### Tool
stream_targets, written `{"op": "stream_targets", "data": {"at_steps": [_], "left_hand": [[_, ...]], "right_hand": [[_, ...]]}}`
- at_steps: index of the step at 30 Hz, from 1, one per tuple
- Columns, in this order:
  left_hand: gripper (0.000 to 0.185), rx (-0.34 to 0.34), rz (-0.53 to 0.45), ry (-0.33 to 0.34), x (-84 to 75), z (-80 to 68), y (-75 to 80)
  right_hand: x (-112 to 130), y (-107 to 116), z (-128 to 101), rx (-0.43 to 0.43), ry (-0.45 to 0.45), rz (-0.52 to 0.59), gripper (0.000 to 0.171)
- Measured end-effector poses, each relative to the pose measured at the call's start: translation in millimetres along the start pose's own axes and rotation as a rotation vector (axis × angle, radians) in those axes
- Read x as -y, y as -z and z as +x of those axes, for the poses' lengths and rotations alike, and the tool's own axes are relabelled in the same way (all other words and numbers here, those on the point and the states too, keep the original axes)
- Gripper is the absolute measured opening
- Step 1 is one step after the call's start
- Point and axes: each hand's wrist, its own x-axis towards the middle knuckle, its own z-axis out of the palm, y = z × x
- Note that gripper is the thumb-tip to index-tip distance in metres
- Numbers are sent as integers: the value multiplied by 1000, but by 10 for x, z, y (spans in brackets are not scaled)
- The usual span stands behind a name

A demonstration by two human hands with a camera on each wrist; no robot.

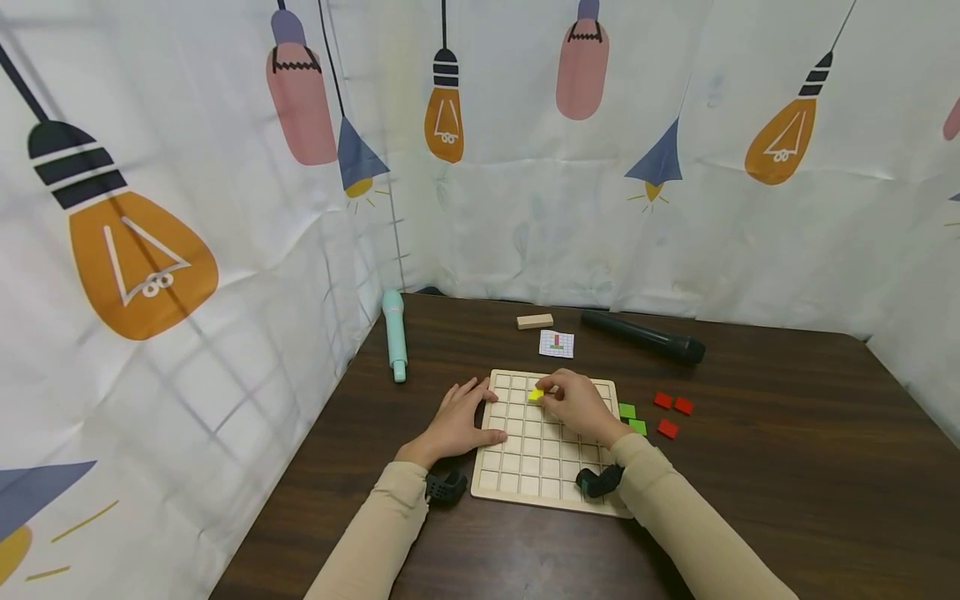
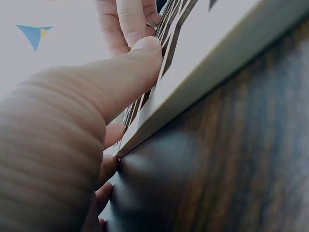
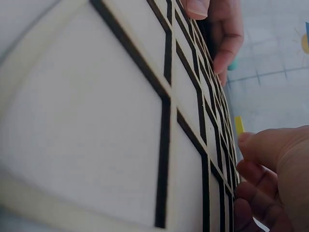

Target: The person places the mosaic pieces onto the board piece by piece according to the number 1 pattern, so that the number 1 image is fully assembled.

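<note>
A wooden grid board [image 1: 525, 479] lies on a dark table [image 1: 787, 467]. The right hand [image 1: 573, 404] pinches a yellow tile [image 1: 536, 395] over a far cell of the board. The left hand [image 1: 457, 421], fingers relaxed, presses the board's left edge. Green tiles [image 1: 632, 418] and red tiles [image 1: 671, 411] lie beside the board.

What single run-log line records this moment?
left hand: steadies wooden grid board | right hand: pinches yellow square tile over board
</note>
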Motion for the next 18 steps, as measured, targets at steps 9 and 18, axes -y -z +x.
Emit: {"op": "stream_targets", "data": {"at_steps": [9, 18], "left_hand": [[59, -2, -15, -4, 7, -7, -2], [59, 1, -19, -4, -2, -15, 3]], "right_hand": [[-57, -46, 16, -16, 23, -10, 21], [-54, -83, 1, -53, 36, -26, 20]]}}
